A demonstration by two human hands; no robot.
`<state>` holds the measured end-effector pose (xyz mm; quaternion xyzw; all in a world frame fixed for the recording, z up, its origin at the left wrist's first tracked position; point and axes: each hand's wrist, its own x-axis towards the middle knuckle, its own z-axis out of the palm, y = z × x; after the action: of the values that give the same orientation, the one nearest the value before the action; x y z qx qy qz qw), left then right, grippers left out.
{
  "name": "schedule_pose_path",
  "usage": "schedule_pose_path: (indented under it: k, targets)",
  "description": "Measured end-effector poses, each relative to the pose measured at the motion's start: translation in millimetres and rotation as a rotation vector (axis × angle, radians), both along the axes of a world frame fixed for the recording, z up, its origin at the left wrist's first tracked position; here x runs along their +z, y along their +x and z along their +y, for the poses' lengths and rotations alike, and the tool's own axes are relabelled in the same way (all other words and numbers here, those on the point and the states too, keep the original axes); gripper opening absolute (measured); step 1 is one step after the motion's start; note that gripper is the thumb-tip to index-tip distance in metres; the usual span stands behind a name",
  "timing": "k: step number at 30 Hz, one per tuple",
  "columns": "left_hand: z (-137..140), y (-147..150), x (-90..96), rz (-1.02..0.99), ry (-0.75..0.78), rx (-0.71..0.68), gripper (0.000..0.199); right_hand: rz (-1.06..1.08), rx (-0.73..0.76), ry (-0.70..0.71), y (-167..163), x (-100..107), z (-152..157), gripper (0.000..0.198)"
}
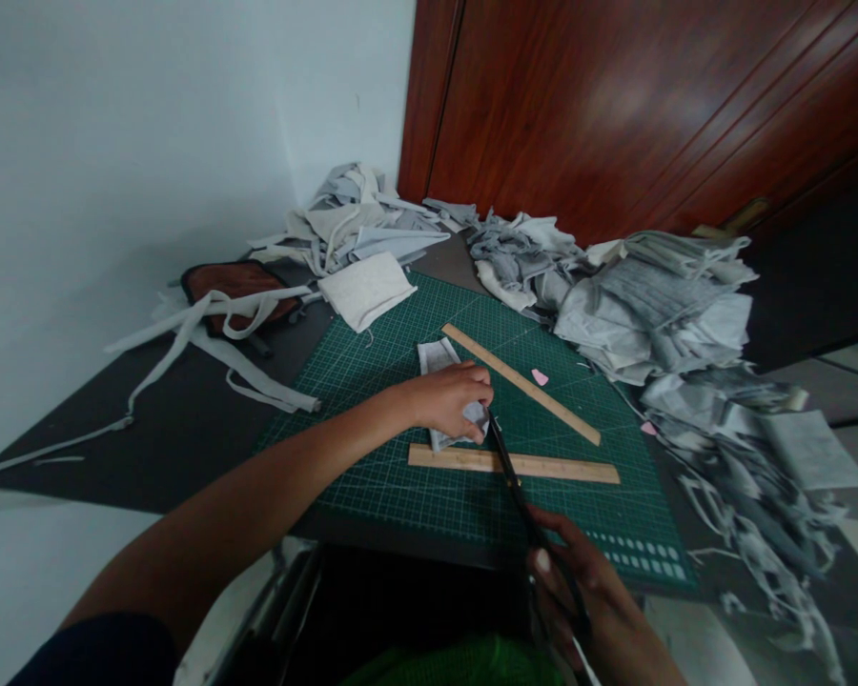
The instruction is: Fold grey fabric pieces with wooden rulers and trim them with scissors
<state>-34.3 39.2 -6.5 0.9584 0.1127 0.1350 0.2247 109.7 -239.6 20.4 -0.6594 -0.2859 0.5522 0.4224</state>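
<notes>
Over on the green mat (357, 370), I see the left hand (452, 398) pinching a piece of grey cloth (436, 355) beside a wooden ruler (572, 468). The right hand (604, 591) grips black scissors (513, 484) by the handles, their tips close to the cloth; a second ruler (521, 384) lies slanted beyond.

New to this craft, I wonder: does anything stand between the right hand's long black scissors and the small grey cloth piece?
Nothing visible: the scissors cross above the nearer pale wooden ruler, their tips beside the cloth in the left hand. Whether they touch is unclear.
</notes>
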Motion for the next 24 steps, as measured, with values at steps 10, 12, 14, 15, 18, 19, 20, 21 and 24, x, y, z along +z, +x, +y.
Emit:
schedule_pose_path:
  k: [10,12,14,15,18,19,20,21,24]
  targets:
    - [-0.6,-0.2,2.5,0.007,-0.009,0.0,0.037,0.003,-0.038,-0.003,0.9,1.1,0.7,0.07]
    - [-1.2,-0.3,4.0,0.016,-0.001,0.001,0.036,-0.006,-0.042,-0.015,1.0,0.6,0.5,0.069]
    - [-1.5,-0.3,5.0,0.024,0.008,0.0,0.036,0.001,-0.041,-0.014,0.7,0.4,0.7,0.068]
    - [-1.5,-0.3,5.1,0.027,0.015,0.0,0.036,0.008,-0.04,-0.011,0.4,0.5,1.0,0.068]
    - [-1.1,-0.2,4.8,0.027,0.033,-0.004,0.034,0.024,-0.047,-0.015,-0.6,1.8,2.6,0.068]
    - [-1.0,-0.1,4.6,0.027,0.035,-0.004,0.034,0.031,-0.051,-0.016,-0.9,2.4,3.1,0.069]
    - [-0.8,0.0,4.5,0.027,0.034,-0.004,0.035,0.037,-0.055,-0.017,-1.0,2.9,3.6,0.069]
    - [-0.7,0.1,4.3,0.027,0.032,-0.004,0.036,0.045,-0.058,-0.014,-0.9,3.4,4.0,0.068]
    - [-0.7,0.5,4.0,0.024,0.026,-0.005,0.038,0.066,-0.057,0.001,0.6,4.0,4.4,0.067]
